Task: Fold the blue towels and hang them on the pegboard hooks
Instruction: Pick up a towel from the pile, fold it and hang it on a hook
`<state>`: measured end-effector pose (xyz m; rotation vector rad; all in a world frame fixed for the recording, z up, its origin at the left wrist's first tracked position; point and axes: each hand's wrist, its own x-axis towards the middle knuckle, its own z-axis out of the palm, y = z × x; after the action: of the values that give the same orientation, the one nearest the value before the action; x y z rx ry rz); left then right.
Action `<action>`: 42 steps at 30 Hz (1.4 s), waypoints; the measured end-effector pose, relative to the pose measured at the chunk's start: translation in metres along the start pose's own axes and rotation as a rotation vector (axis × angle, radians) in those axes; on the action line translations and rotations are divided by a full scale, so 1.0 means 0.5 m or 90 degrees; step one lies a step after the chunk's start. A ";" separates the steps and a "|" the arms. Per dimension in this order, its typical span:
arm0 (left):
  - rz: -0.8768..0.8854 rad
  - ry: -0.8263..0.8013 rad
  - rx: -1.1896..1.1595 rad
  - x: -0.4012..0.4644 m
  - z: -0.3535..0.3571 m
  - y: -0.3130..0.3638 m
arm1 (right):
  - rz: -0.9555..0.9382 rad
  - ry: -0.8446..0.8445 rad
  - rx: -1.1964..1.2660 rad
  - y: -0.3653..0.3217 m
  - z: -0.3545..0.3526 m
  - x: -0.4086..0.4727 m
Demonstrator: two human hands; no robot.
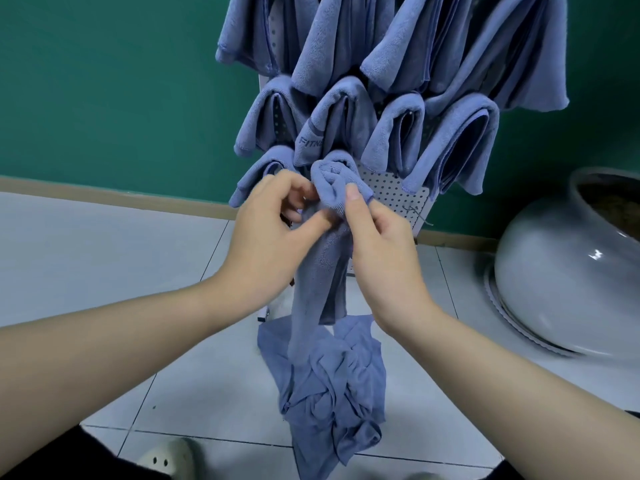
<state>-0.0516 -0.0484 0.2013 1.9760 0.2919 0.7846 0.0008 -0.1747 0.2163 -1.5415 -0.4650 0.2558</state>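
Note:
A blue towel [320,268] hangs folded lengthwise in front of the white pegboard [393,188], its top bunched over at the board's lowest row. My left hand [266,223] pinches the towel just below the bunch from the left. My right hand [377,233] grips it from the right, thumb pressed on the fold. Several folded blue towels [398,133] hang on the hooks above in rows. A bare wire hook [420,216] sticks out at the board's lower right. A crumpled heap of blue towels [329,386] lies on the floor below my hands.
A large white ceramic pot [568,289] stands on the tiled floor at the right. A green wall [104,81] with a tan skirting runs behind the pegboard stand. A pale clog [166,459] shows at the bottom edge.

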 end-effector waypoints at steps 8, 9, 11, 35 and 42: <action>-0.139 -0.075 -0.175 0.013 -0.013 -0.006 | 0.040 -0.048 0.117 -0.014 -0.001 0.009; -0.166 -0.118 -0.218 0.012 -0.014 -0.008 | 0.039 -0.042 0.122 -0.016 -0.001 0.012; -0.191 -0.197 -0.257 0.007 -0.017 -0.010 | 0.024 -0.043 0.132 -0.021 -0.003 0.018; -0.262 -0.433 -0.085 -0.030 -0.012 -0.067 | -0.035 -0.054 0.507 -0.170 -0.160 0.136; -0.261 -0.604 0.041 -0.023 -0.036 -0.065 | 0.026 0.081 0.502 -0.156 -0.208 0.148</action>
<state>-0.0679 -0.0248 0.1751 2.0251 0.1339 -0.4451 0.1022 -0.2371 0.3063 -0.7882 -0.1878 0.3224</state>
